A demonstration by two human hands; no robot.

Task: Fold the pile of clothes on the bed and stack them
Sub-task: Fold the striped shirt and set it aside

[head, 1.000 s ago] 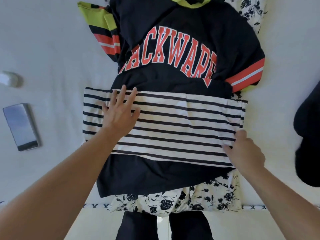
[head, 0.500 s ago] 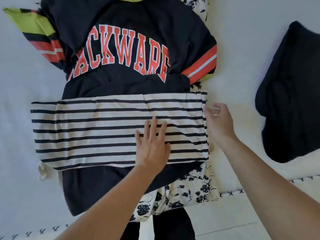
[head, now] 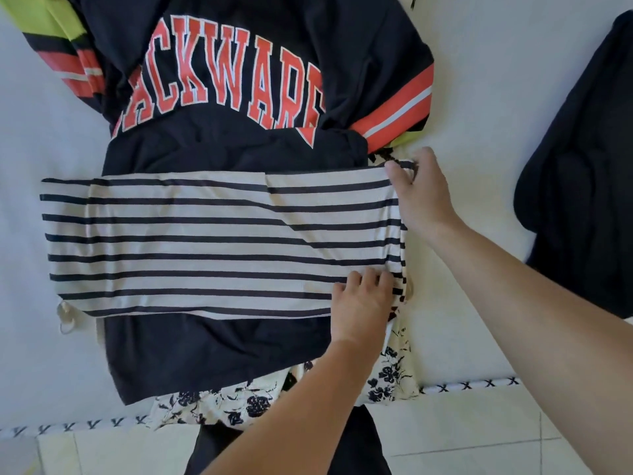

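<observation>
A white garment with dark stripes lies folded into a long band across the pile on the bed. My right hand pinches its far right corner between thumb and fingers. At the near right corner my left hand has its fingers curled into the fabric. Beneath the band lies a black jersey with red lettering and red-striped sleeves. A white floral garment sticks out under the jersey at the near edge.
A dark garment lies apart on the white bed at the right. The bed's stitched edge runs along the near side, with pale floor tiles below it. My dark-clad legs stand at the edge.
My left hand has slid right from the middle of the striped garment to its near right corner. My right hand now pinches the far right corner. The view has shifted slightly.
</observation>
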